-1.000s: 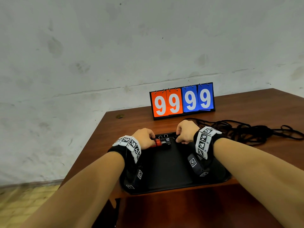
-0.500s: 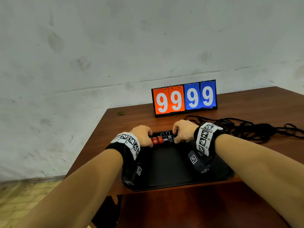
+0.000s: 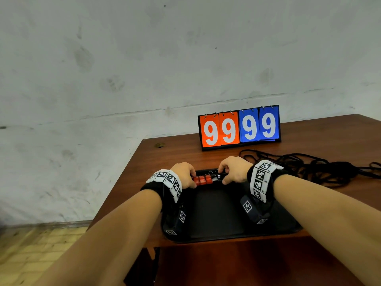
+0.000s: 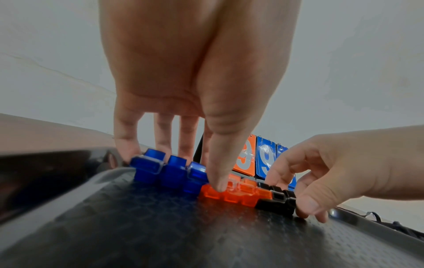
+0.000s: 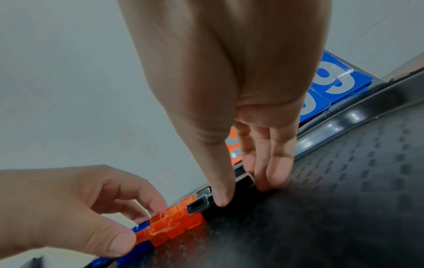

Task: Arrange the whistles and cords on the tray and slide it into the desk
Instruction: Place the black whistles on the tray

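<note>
While both hands work at the far edge of the tray (image 3: 216, 213), the head view shows the step in hand as squaring up the whistles: the left hand (image 3: 183, 176) and right hand (image 3: 234, 172) bracket a short row lying left to right along the tray's far rim. The cords (image 3: 309, 166) lie in a loose black tangle on the counter (image 3: 175, 153) to the right, off the tray, in front of a scoreboard (image 3: 239, 126).

From the left wrist, the row reads blue whistles (image 4: 169, 168), then orange whistles (image 4: 231, 192), then black whistles (image 4: 277, 199), packed side by side. Each one's long axis seems to run front to back, mouthpiece toward the person. The left hand's fingers reach down nearly straight behind the blue ones and its thumb presses on the first orange one; it grips nothing.

From the right wrist, the right hand's thumb and fingers pinch the outermost black whistle (image 5: 243, 183) at the row's end.

By my judgement, the next move calls for letting go once the row sits flush, then gathering the cords onto the tray's bare floor before any sliding.
</note>
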Motion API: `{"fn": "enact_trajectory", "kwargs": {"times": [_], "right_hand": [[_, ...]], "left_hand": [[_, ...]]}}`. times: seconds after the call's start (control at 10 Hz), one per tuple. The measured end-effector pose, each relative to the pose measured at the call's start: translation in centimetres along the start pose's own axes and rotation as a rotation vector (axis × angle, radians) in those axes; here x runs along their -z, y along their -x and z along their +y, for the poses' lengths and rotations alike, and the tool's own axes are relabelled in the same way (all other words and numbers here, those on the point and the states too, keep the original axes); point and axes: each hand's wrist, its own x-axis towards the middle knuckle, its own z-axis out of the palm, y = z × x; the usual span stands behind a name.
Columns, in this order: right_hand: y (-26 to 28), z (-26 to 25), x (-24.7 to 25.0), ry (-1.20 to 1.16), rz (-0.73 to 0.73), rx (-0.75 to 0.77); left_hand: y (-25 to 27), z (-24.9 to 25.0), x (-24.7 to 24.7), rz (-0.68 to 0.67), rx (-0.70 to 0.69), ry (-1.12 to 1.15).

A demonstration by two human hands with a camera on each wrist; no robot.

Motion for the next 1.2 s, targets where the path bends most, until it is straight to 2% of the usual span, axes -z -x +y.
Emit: {"fn": "enact_trajectory", "kwargs": {"times": [0.4, 1.2], "right_hand": [[-0.41, 0.03, 0.16, 0.008, -0.042, -0.024], [-0.55, -0.16, -0.13, 0.018, -0.011, -0.029]], "left_hand": [[-0.45, -0.3, -0.01, -0.009, -0.02, 0.009], [-0.47, -0.28, 0.0, -0.018, -0.029, 0.002]]}}
